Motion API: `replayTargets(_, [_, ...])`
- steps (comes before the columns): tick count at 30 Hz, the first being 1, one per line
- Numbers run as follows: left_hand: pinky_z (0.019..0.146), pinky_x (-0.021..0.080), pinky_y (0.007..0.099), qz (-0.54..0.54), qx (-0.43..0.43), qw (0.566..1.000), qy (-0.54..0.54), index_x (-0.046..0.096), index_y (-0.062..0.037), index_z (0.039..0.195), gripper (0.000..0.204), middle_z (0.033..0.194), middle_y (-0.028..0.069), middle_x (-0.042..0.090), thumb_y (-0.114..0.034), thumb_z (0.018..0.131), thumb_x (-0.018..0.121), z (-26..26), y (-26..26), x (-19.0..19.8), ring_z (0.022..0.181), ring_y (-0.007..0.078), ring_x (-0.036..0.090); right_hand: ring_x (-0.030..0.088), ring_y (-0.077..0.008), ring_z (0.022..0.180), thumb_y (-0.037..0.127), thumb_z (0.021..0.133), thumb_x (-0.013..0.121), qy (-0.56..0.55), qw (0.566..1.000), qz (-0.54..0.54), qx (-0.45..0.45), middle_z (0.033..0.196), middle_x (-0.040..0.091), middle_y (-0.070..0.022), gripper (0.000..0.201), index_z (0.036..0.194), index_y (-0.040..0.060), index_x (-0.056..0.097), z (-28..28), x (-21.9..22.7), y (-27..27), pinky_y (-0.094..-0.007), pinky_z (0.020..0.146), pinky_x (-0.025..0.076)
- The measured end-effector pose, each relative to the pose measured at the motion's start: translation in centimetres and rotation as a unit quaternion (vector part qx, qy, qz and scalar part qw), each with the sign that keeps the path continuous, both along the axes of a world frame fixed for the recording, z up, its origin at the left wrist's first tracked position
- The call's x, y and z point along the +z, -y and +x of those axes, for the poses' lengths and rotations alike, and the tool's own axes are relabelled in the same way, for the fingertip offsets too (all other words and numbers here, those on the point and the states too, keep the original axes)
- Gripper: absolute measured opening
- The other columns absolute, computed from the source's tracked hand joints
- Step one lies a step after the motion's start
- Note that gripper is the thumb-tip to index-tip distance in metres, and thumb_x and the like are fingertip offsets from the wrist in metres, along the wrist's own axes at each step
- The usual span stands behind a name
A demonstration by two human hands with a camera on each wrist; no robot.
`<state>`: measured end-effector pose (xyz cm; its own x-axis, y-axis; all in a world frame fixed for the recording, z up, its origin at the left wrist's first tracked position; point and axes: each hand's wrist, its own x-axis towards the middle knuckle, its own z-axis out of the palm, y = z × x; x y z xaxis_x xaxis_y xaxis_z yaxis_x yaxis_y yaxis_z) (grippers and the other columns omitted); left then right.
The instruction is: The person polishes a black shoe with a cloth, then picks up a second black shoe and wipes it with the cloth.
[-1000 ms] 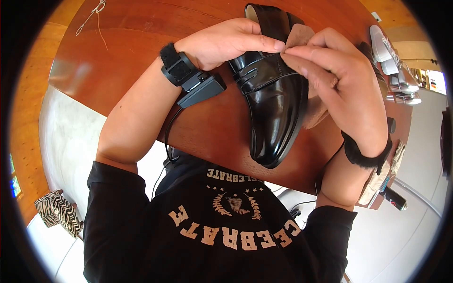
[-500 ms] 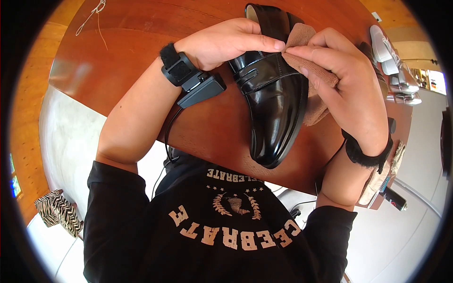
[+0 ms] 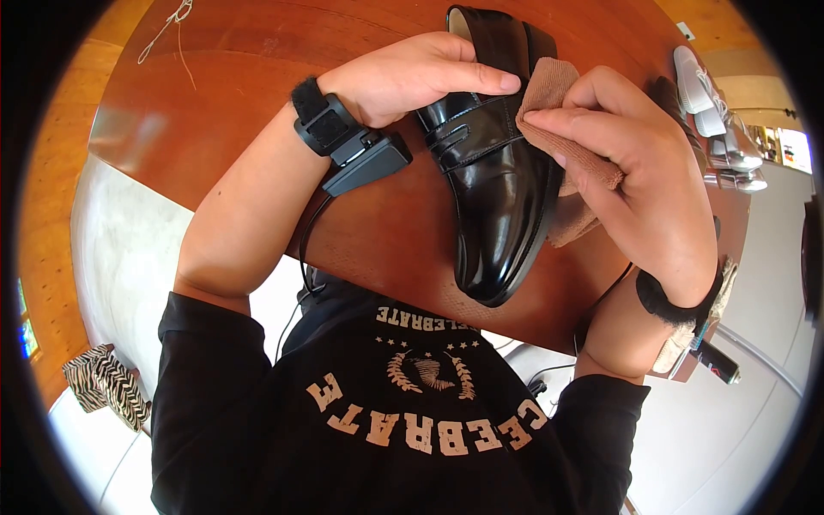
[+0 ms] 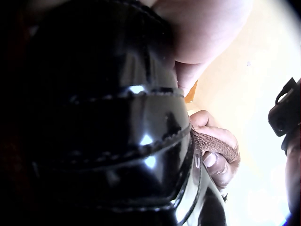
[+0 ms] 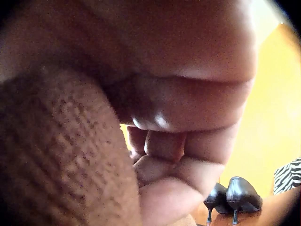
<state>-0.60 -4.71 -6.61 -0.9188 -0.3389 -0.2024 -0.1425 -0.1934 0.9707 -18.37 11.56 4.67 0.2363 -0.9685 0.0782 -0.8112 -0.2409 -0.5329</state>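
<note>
A glossy black loafer (image 3: 502,189) lies over the table with its toe toward the person; its strap and stitching fill much of the left wrist view (image 4: 141,122). The left hand (image 3: 416,77) grips the shoe around its opening, thumb laid across the upper. The right hand (image 3: 639,159) pinches a folded brown cloth (image 3: 549,86) against the side of the shoe, just past the strap. Part of the cloth hangs below the fingers. In the right wrist view the curled right hand (image 5: 188,108) hides the shoe.
Behind the right hand, white sneakers (image 3: 699,90) and silver shoes (image 3: 740,150) stand along the table's edge. A dark spray can (image 3: 717,362) lies at the near right corner. White string (image 3: 163,33) is on the far left of the table (image 3: 232,94). Dark heeled shoes (image 5: 240,193) show in the right wrist view.
The right hand and cloth have moved a little toward the person and to the right, away from the left thumb tip. The left hand and the shoe look unmoved.
</note>
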Motion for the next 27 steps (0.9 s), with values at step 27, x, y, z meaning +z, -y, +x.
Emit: replayTargets(27, [0.085,0.052,0.0245,0.014,-0.002,1.0,-0.008,0.07,-0.0011,0.118,0.035,0.106,0.0025,0.074,-0.03,0.099,0.069,0.0,0.1,-0.1,0.093,0.0085,0.067,0.061,-0.0233,0.082,-0.004,0.089,0.066,0.009,0.999,-0.024,0.02,0.093,0.059,-0.01,0.021,0.11,-0.004,0.071,0.0,-0.5,0.4,-0.0302,0.073,0.049])
